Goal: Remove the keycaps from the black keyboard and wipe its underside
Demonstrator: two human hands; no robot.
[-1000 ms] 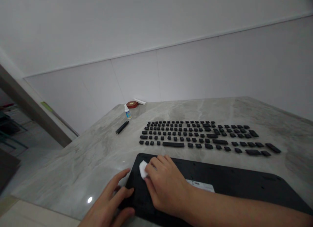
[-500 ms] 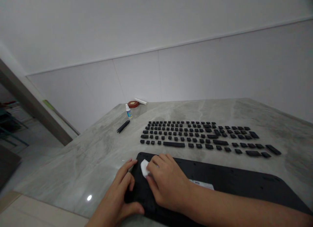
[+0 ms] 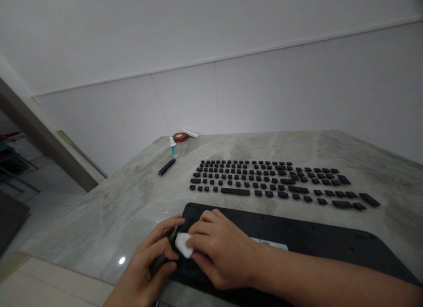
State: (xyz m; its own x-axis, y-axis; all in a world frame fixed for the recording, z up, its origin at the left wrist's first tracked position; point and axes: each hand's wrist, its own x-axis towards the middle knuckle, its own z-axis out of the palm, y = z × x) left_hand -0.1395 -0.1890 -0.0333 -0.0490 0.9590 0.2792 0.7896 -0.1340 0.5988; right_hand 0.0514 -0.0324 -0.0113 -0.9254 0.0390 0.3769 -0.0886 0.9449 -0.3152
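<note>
A black keyboard base [image 3: 297,236] lies with its underside up in front of me, a white label [image 3: 270,244] partly showing beyond my forearm. My right hand [image 3: 218,249] pinches a folded white wipe [image 3: 183,244] and presses it on the base near its left end. At that left edge, my left hand [image 3: 153,254] curls its fingers and thumb around the side, steadying the base. Beyond the base, loose black keycaps [image 3: 238,171] are spread in rows, with a long spacebar keycap [image 3: 235,191] in the nearest row.
A small white spray bottle [image 3: 174,147] stands at the back left of the marble-patterned table [image 3: 99,219]. In front of it lies a black stick-like object [image 3: 166,167]. Behind are a reddish-brown round-cornered object [image 3: 179,137] and a white strip [image 3: 191,133], close to the wall [image 3: 264,91].
My right hand has moved the wipe left and nearer to me, to the left edge of the base. My left hand has shifted slightly left, its thumb moving back toward the edge.
</note>
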